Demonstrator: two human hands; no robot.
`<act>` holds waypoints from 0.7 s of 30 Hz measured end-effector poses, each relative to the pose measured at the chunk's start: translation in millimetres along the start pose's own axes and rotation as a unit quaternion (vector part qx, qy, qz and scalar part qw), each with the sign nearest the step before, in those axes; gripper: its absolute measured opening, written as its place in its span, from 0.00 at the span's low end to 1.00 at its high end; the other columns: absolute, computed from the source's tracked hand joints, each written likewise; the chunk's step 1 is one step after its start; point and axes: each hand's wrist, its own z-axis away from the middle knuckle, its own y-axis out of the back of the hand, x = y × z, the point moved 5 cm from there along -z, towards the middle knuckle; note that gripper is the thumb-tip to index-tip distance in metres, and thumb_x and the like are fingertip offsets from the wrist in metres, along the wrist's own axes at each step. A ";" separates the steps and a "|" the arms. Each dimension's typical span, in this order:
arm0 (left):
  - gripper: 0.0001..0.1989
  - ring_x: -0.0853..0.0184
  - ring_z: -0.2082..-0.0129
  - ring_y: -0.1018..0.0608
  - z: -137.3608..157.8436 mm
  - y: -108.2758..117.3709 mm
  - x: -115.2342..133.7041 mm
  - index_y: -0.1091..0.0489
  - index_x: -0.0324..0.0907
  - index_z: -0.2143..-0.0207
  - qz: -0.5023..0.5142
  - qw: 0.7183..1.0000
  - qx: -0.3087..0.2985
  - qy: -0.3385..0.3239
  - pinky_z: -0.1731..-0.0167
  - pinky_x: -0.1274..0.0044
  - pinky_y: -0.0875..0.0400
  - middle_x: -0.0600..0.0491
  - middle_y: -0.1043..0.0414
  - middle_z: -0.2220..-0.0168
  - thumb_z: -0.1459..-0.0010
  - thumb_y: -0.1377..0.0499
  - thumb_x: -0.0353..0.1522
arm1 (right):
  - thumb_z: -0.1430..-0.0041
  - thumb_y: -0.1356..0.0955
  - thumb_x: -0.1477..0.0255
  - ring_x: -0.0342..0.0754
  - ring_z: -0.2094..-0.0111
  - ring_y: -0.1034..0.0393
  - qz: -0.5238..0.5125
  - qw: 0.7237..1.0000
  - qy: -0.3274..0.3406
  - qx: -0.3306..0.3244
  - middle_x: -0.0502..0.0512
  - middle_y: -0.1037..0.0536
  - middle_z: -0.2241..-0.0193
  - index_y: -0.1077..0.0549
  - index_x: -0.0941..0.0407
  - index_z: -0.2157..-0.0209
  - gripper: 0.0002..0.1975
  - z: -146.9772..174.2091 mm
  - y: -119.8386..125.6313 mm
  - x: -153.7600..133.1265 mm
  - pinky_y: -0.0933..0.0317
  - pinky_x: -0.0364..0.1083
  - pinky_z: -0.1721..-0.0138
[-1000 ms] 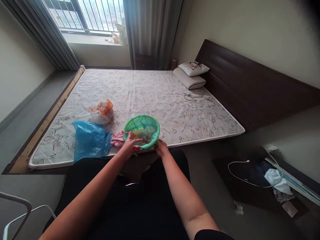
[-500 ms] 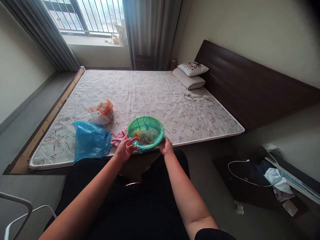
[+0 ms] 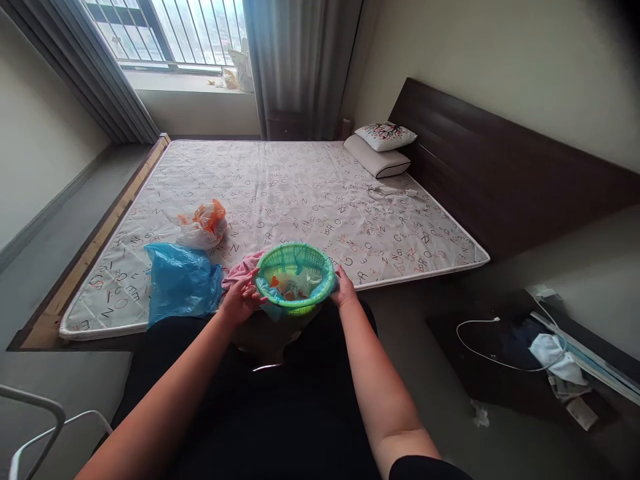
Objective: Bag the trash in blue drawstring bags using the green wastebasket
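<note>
A green plastic basket (image 3: 296, 308) lined with a thin blue bag hangs just past the bed's near edge, over my lap. Crumpled clear plastic and orange-brown scraps (image 3: 290, 287) lie inside it. My left hand (image 3: 241, 301) grips the basket's left rim, with some fingers spread along its side. On the opposite side, my right hand (image 3: 345, 288) is closed around the rim, its fingertips partly hidden behind the basket. A pink cloth (image 3: 244, 267) lies on the mattress just behind my left hand.
On the letter-print mattress (image 3: 300, 187) lie a blue plastic bag (image 3: 181, 280) and a white-and-orange bag (image 3: 203, 227). Pillows (image 3: 383, 150) rest by the dark headboard (image 3: 475, 147). At right, a low dark surface holds a cable (image 3: 480, 360) and white cloth (image 3: 555, 357).
Both hands have brought the basket slightly right and towards my body, off the mattress edge. More of its front outer wall shows, and the pink cloth is less covered.
</note>
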 end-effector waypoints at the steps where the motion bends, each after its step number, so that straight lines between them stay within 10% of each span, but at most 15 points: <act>1: 0.28 0.69 0.84 0.27 0.8 -0.3 -1.4 0.33 0.46 0.33 -0.024 1.000 0.001 0.002 0.70 0.68 0.15 0.64 0.37 0.82 0.34 0.37 0.31 | 0.50 0.26 0.50 0.49 0.72 0.30 0.023 1.000 0.010 0.010 0.45 0.29 0.78 0.38 0.49 0.69 0.24 -1.1 0.8 -3.8 0.31 0.48 0.67; 4: 0.36 0.68 0.82 0.22 -1.0 -0.5 0.2 0.39 0.48 0.28 -0.084 0.996 0.019 -0.007 0.75 0.71 0.18 0.54 0.20 0.67 0.37 0.36 0.31 | 0.58 0.21 0.53 0.45 0.74 0.35 0.098 0.994 0.050 0.014 0.43 0.28 0.76 0.36 0.50 0.66 0.27 0.5 -3.8 -15.6 0.39 0.44 0.70; 11: 0.32 0.63 0.75 0.16 -24.2 -6.0 23.6 0.35 0.48 0.36 -0.190 0.981 0.041 -0.001 0.77 0.75 0.20 0.47 0.17 0.55 0.40 0.31 0.30 | 0.54 0.26 0.63 0.45 0.71 0.36 0.230 0.965 0.124 -0.036 0.42 0.29 0.75 0.33 0.51 0.65 0.16 26.1 -30.5 -31.0 0.41 0.44 0.66; 16: 0.11 0.69 0.78 0.20 -49.5 -20.8 44.7 0.28 0.38 0.54 -0.110 0.991 0.068 0.010 0.78 0.80 0.24 0.48 0.18 0.64 0.39 0.35 0.26 | 0.47 0.29 0.71 0.53 0.55 0.22 0.310 0.937 0.157 -0.048 0.54 0.16 0.57 0.27 0.52 0.42 0.28 44.2 -48.5 -44.3 0.32 0.52 0.46; 21: 0.04 0.74 0.84 0.29 -77.4 -38.7 58.1 0.32 0.39 0.64 -0.099 0.993 0.064 -0.012 0.84 0.84 0.34 0.54 0.25 0.74 0.41 0.39 0.23 | 0.45 0.29 0.77 0.56 0.32 0.30 0.360 0.897 0.201 -0.159 0.54 0.23 0.34 0.25 0.51 0.35 0.34 61.9 -71.7 -53.4 0.42 0.52 0.28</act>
